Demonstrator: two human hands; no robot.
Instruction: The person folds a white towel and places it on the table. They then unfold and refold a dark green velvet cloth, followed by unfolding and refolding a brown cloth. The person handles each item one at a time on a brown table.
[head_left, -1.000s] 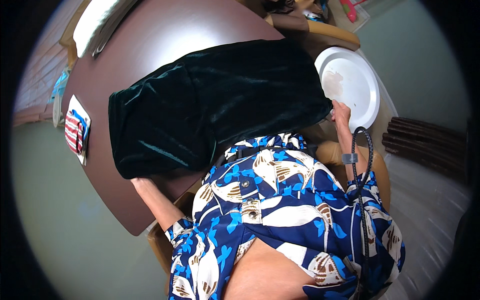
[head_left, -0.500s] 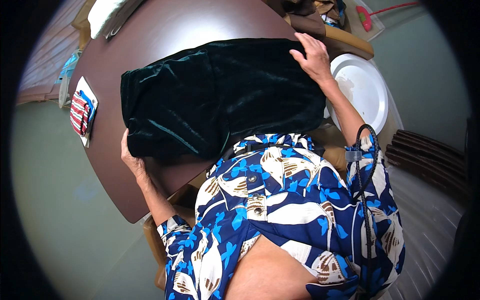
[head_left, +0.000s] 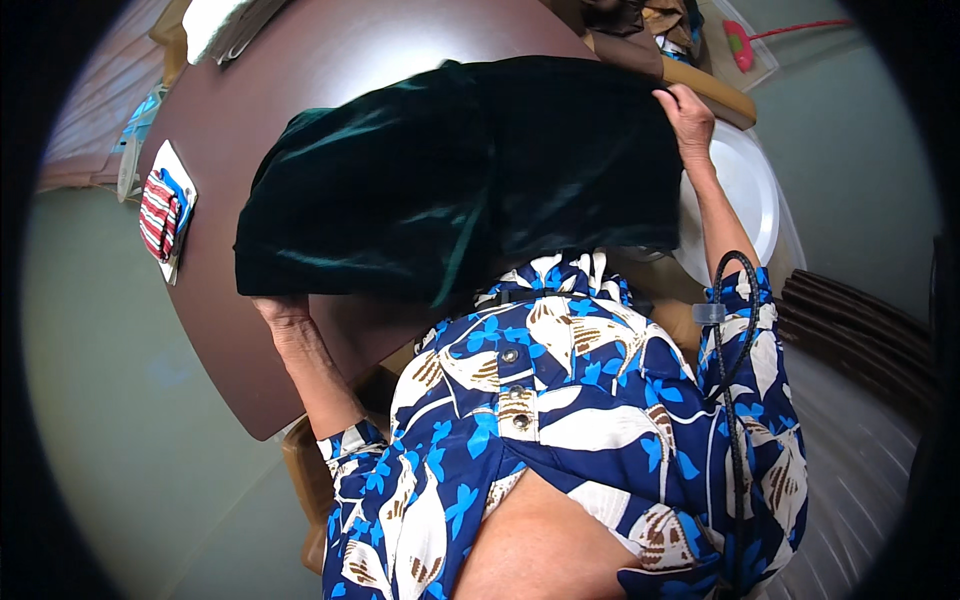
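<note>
A dark green velvet cloth, folded into a wide piece, spreads over the near part of the table, its right end reaching past the table edge. A raised fold or seam runs down its middle. My right hand is closed on the cloth's upper right edge, thumb and fingers pinched together. At the lower left corner, my left hand grips the cloth from below. The fingers of that hand are mostly hidden under the fabric.
The brown table has a rounded edge. Striped folded cloth lies on its left side, and a white stack at the far left. A white round basin stands at the right, below a tan chair arm.
My right hand has moved right and gone from spread flat to pinching the cloth's edge. The cloth has shifted up and right, lifting in the middle. My left hand has slid beneath its corner.
</note>
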